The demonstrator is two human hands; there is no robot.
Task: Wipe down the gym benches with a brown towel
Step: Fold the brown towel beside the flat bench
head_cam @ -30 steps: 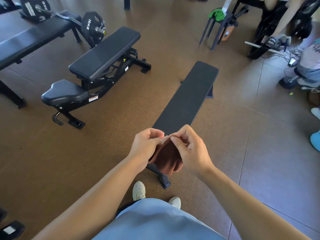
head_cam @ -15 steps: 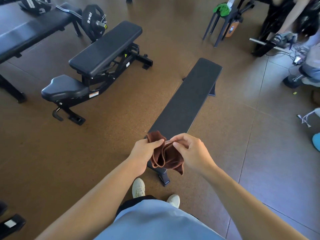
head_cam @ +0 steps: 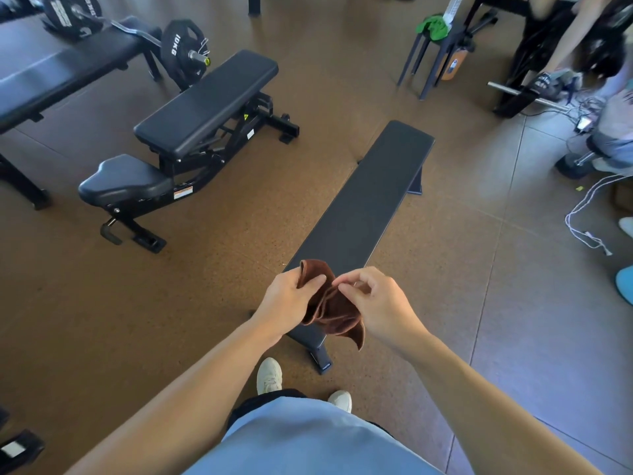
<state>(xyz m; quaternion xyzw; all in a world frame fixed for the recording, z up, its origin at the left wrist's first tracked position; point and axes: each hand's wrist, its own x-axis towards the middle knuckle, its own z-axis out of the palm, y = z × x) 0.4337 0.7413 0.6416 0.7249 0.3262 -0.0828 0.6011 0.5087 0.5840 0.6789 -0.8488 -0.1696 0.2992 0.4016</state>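
Head view showed the brown towel (head_cam: 329, 308) bunched above the flat bench's (head_cam: 363, 204) near end; left hand (head_cam: 287, 299) gripped it; right hand (head_cam: 373, 299) pinched its upper fold.

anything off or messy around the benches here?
Benches look fine. A loose white cord trails across the floor at right, a possible trip hazard. The brown towel is bunched between both hands, not yet on the flat bench.

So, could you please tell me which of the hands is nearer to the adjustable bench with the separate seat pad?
Left. The left hand is on that adjustable bench's side; the right hand is farther away.
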